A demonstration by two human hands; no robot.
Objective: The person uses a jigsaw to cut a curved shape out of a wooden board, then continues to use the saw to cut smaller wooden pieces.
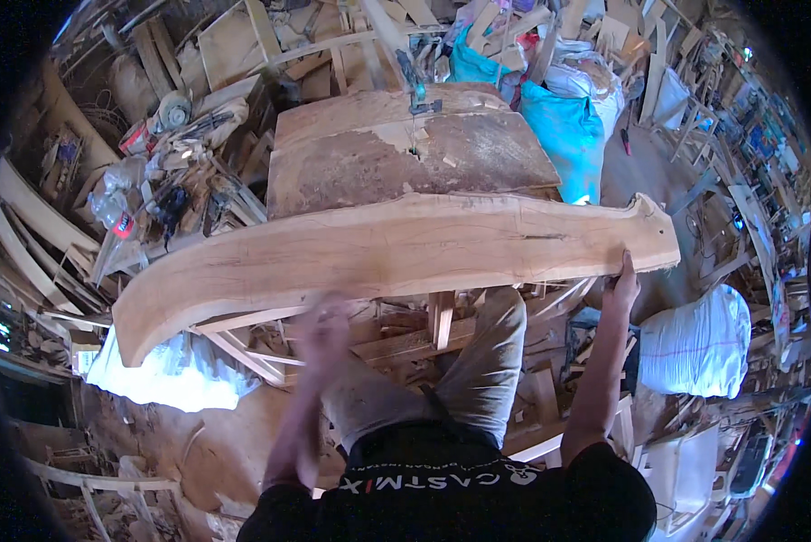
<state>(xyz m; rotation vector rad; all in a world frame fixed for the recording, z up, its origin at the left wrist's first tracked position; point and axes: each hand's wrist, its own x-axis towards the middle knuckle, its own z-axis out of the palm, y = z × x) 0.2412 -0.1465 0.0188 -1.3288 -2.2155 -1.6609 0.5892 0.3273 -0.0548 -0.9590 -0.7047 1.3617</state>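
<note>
A long curved wooden plank (405, 239), marked with thin drawn lines, lies crosswise in front of me, over the near edge of the saw table (360, 172). Its left end bends toward me; the right end has a notched, rough outline and a small hole. My right hand (623, 282) grips the near edge close to that right end, one digit on top and the other fingers hidden beneath. Smeared by motion, my left hand (327, 330) is at the near edge left of the middle; whether it touches the wood I cannot tell. A saw blade guide (419, 101) stands over the table.
Teal sacks (563, 131) stand beyond the table's right side. A stuffed white sack (697, 343) sits at the right, and white sheeting (166, 370) lies below the plank's left end. Plastic bottles (116, 203) and wood offcuts (49, 262) crowd the left.
</note>
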